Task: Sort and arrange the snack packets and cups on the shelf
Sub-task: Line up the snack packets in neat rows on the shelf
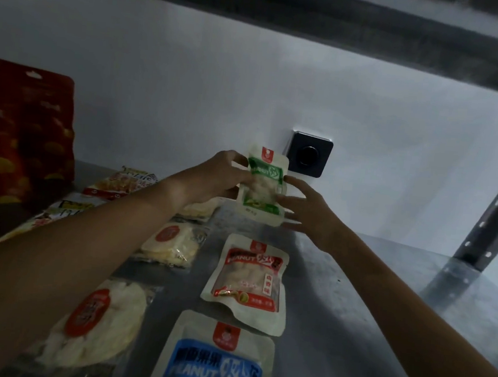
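Fingers: my left hand [217, 176] has its fingers curled round the left edge of the green packet [262, 186], thumb on the front; my right hand [306, 210] has its fingers spread fairly straight, fingertips touching the packet's right edge, not really gripping it.
Green packet: white pouch with a green band, small red logo up top, pale contents showing through a clear window; I'm holding it upright above the back of the metal shelf [352, 304], close to the white wall.
Where it sits: just in front of a dark square wall switch [308, 157], which it partly covers.
Other packets: red peanut packet [248, 279] lies flat nearer me, blue peanut packet [218, 364] nearer still; clear packs with round red labels [172, 244] lie to their left; tall red bags [21, 142] stand at far left.
Hard to see: lighting is pretty dim, small print is unreadable, my left forearm covers some packs, blue packet is cut off at the bottom edge.
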